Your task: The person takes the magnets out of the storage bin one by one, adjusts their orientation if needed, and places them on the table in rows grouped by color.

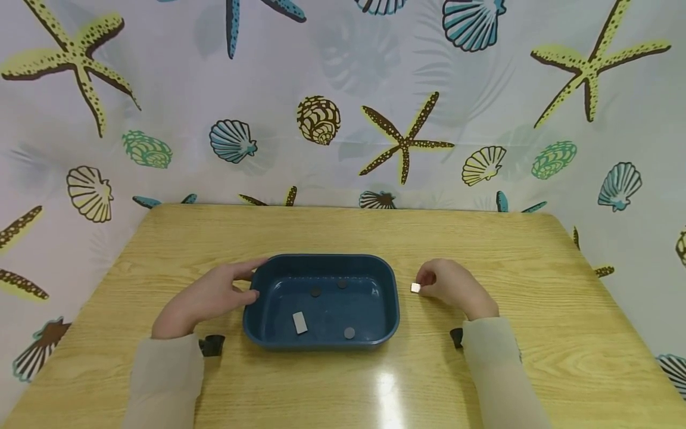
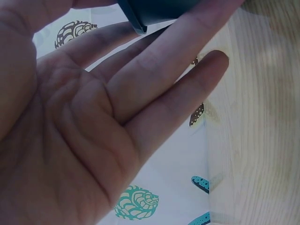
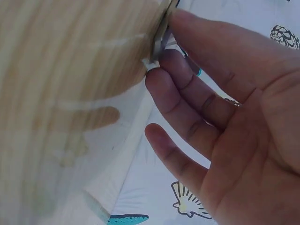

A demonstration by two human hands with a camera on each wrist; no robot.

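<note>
A dark blue rectangular tub (image 1: 321, 345) stands on the table. Against its left side rests my left hand (image 1: 211, 295), the thumb at the wall and the fingers stretched along the far left corner; the left wrist view shows these fingers (image 2: 178, 98) nearly straight. To the right of the tub, my right hand (image 1: 452, 286) pinches a small shiny square piece (image 1: 415, 288) between thumb and fingertips, at the tabletop. In the right wrist view the piece (image 3: 161, 40) looks thin and silvery. Inside the tub lie a pale rectangular piece (image 1: 299, 322) and three grey discs (image 1: 349, 333).
The wooden table (image 1: 300, 393) has rounded far corners. Behind and at both sides hangs a white cloth (image 1: 278, 77) printed with starfish and shells. Black wrist mounts (image 1: 212, 345) stick out near both sleeves.
</note>
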